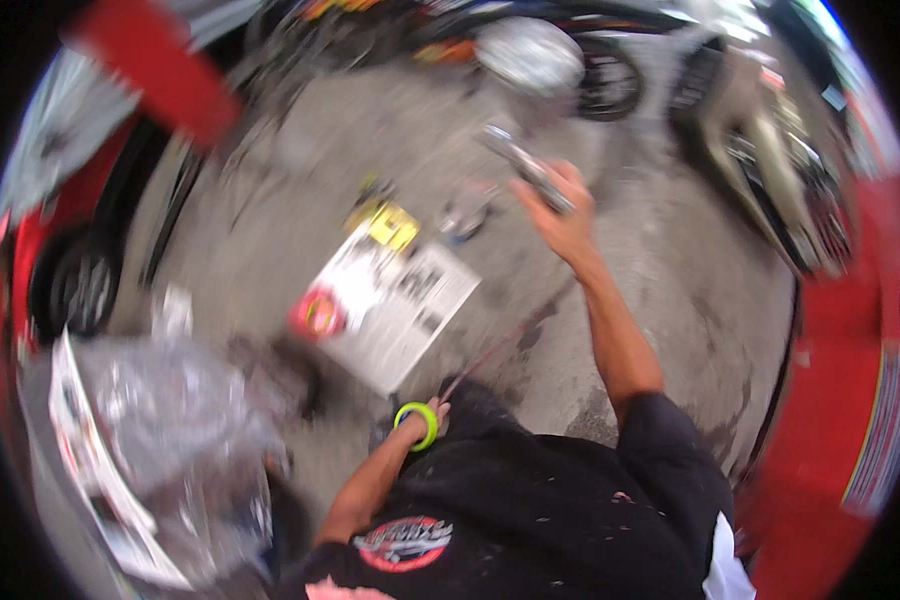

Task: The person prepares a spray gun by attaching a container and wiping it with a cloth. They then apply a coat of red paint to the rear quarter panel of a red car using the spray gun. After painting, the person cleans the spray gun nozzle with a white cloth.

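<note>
A person in a black shirt (pixel 530 490) stands over a stained concrete floor (pixel 560 370), right arm stretched forward, as I look on from the same room. The right hand (pixel 565 215) is closed around a silver tool (pixel 525 165), its far end tilted up and away from the body, held above the floor and blurred by motion. The left hand (pixel 438 410) is low in front of the body, a bright green band (pixel 431 425) around its wrist; a thin reddish line (pixel 495 348) runs from it across the floor, though I cannot tell whether the fingers grip it. Just ahead lies a printed sheet (pixel 400 340), with a red disc (pixel 318 313) at its left edge and a yellow piece (pixel 394 228) at its upper corner. Near that corner sits a small object (pixel 467 212), too smeared to identify. Beyond are a pale round-topped bucket (pixel 528 55) and, just beside it, a black wheel (pixel 607 80). Crumpled clear plastic (pixel 185 390) fills the lower left; a beige panel (pixel 760 140) stands at upper right.
</note>
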`<state>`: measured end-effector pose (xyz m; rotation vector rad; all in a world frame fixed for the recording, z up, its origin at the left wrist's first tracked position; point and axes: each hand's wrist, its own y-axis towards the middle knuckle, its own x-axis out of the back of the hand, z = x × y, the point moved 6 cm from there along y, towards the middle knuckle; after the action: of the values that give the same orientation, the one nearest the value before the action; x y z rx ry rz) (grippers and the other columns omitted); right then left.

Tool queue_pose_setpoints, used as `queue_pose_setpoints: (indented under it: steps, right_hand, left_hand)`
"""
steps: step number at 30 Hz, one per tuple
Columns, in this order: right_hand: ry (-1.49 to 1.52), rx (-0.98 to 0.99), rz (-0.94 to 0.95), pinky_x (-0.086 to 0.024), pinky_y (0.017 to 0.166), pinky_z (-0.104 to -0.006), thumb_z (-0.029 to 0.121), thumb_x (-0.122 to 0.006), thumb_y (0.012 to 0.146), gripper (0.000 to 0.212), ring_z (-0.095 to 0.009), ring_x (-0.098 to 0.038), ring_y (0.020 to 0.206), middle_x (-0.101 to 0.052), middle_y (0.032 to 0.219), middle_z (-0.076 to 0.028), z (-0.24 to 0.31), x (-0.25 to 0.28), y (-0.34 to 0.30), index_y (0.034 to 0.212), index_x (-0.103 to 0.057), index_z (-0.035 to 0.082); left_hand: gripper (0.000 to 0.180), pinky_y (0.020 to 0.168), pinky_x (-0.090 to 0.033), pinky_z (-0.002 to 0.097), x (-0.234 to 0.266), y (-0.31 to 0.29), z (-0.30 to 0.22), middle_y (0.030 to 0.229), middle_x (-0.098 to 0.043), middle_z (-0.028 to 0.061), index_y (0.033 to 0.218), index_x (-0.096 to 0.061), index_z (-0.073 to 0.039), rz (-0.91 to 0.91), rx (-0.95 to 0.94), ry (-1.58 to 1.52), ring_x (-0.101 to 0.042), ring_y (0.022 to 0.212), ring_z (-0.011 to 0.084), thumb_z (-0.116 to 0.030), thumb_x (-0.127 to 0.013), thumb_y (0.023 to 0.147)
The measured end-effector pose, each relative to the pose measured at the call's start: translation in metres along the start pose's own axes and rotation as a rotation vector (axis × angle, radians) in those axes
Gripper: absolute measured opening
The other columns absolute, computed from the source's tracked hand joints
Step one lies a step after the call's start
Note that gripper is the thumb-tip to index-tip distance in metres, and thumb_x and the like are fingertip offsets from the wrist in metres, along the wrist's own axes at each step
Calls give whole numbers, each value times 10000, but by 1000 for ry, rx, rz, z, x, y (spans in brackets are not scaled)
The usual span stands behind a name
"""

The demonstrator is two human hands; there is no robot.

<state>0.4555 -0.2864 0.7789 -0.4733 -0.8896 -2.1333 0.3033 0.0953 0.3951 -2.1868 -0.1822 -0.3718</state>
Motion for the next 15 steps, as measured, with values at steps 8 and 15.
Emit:
queue_pose_setpoints:
  steps: [8, 15]
  right_hand:
    - [193, -106, 470, -501, 632, -341, 153, -796, 781, 329, -266, -639, 717, -629, 848, -138, -146, -214, -208, 1057, -711, -5]
    - [246, -102, 583, -515, 634, -352, 180, -787, 786, 354, -282, -667, 719, -646, 834, -131, -266, -393, -301, 1088, -710, 11]
  left_hand:
    - [643, 1115, -357, 464, -147, 49, 154, 1468, -444, 245, 1492, -370, -84, 319, 359, 51, -442, 1354, 387, -478, -436, 989]
    - [361, 740, -526, 452, -47, 194, 283, 921, -706, 202, 1024, -661, -1, -347, 250, -34, -682, 859, 353, -334, -574, 913]
